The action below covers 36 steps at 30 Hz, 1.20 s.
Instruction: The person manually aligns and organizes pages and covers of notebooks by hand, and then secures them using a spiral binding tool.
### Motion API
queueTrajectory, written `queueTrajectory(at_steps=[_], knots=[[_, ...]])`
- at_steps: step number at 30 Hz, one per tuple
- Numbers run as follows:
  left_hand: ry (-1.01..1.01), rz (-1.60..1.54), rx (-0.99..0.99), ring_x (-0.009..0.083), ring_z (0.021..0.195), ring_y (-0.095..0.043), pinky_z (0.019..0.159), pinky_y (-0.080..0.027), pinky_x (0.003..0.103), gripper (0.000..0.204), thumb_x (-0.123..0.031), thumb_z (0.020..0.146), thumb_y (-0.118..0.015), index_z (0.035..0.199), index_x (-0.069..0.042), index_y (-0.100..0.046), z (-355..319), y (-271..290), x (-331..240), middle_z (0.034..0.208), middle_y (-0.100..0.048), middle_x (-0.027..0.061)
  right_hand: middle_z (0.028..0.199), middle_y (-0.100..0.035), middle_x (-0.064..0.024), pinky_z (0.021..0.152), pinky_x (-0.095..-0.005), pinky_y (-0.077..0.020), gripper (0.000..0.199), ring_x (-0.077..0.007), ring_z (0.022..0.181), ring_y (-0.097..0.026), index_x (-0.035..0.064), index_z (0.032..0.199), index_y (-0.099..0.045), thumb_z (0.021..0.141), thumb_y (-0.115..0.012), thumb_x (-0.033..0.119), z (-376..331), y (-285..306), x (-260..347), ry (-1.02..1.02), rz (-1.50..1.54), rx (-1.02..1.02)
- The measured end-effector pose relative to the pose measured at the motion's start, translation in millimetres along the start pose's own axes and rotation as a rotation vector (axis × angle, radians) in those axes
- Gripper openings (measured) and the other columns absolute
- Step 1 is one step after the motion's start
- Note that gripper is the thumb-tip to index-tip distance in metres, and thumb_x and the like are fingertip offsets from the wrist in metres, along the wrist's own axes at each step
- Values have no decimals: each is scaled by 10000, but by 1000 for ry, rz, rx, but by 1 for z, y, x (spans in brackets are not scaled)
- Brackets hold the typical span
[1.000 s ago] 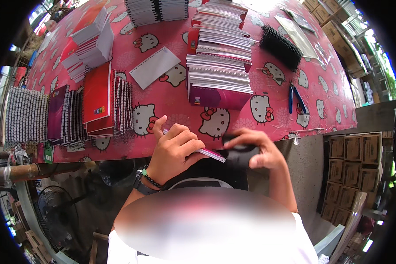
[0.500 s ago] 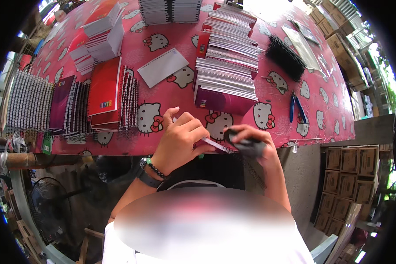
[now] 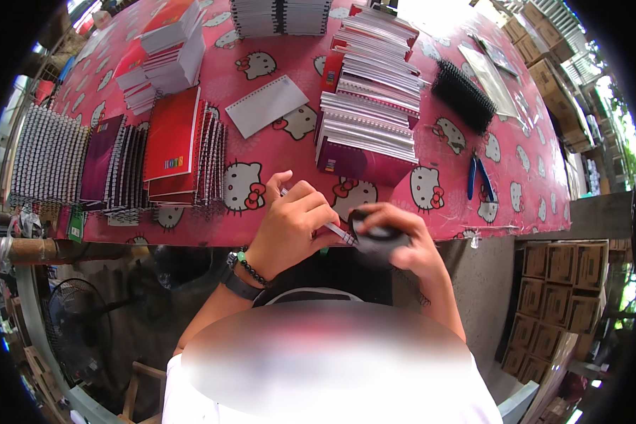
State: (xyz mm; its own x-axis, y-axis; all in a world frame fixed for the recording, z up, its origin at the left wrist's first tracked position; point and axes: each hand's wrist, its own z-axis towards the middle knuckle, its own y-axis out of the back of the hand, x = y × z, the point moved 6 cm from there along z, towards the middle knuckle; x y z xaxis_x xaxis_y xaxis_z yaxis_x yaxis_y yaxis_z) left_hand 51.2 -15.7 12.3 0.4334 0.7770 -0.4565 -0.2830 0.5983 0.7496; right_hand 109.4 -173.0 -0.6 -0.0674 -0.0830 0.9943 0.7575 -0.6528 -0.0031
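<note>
Left hand curled at the near edge of the table, fingers closed around a thin pale pen-like tool; only a short length shows past the knuckles, so what kind of tool it is cannot be told. Its long axis slants from upper left, where a pale end peeks out above the fingers, down to lower right, the exposed tip pointing at the right hand. Right hand wrapped shut over a dark rounded object, thumb and fingers folded across the top; object mostly covered, its kind unclear. Tool tip meets or nearly meets the dark object's left side; actual contact cannot be made out. Both hands sit just off the table edge, over the person's lap, close together. Bead bracelet and dark watch on the left wrist. Table carries a red cartoon-cat cloth. Just beyond the hands, a fanned stack of spiral-bound notebooks, maroon cover nearest. To the left, a red notebook atop a row of wire-bound books, then a purple notebook, then a block of bare wire spines at the far left edge. Single white punched sheet lying flat mid-table. To the right, blue-handled pliers and a black comb binding. Cardboard boxes stacked on the floor at right; fan low at left
</note>
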Motion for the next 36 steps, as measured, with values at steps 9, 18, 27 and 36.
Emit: queueTrajectory(at_steps=[9,18,27,36], knots=[[467,-962,-229,96,843,-485,766,-410,218,729,-132,565,-856,1156,-71,-434,-35,-29,45,892,-472,7,1101,-566,-180,892,-346,-386,657,-258,1038,-526,6,941,-647,583,-709,553,-1,-1,-22,-162,-88,-28],[377,-901,-138,86,809,-458,739,-417,238,595,-77,594,-841,996,-79,-402,-37,-38,50,936,-442,6,1052,-586,-164,892,-353,-382,620,-262,1038,-540,-18,911,-633,592,-699,509,7,11,-9,-219,-428,-119],[415,-1086,-159,62,848,-494,734,-435,218,419,1,747,-695,1104,-76,-489,-33,-40,53,935,-487,-10,946,-598,-107,795,-284,-427,667,-176,890,-560,-29,934,-621,636,-670,565,15,-12,0,-28,260,-104],[492,-1283,-279,92,950,-530,829,-429,239,342,46,837,-561,1166,-46,-559,-37,-36,58,971,-548,10,1122,-572,-187,871,-305,-418,716,-219,1005,-562,-52,922,-623,638,-637,604,24,-4,-13,-205,-108,-14]])
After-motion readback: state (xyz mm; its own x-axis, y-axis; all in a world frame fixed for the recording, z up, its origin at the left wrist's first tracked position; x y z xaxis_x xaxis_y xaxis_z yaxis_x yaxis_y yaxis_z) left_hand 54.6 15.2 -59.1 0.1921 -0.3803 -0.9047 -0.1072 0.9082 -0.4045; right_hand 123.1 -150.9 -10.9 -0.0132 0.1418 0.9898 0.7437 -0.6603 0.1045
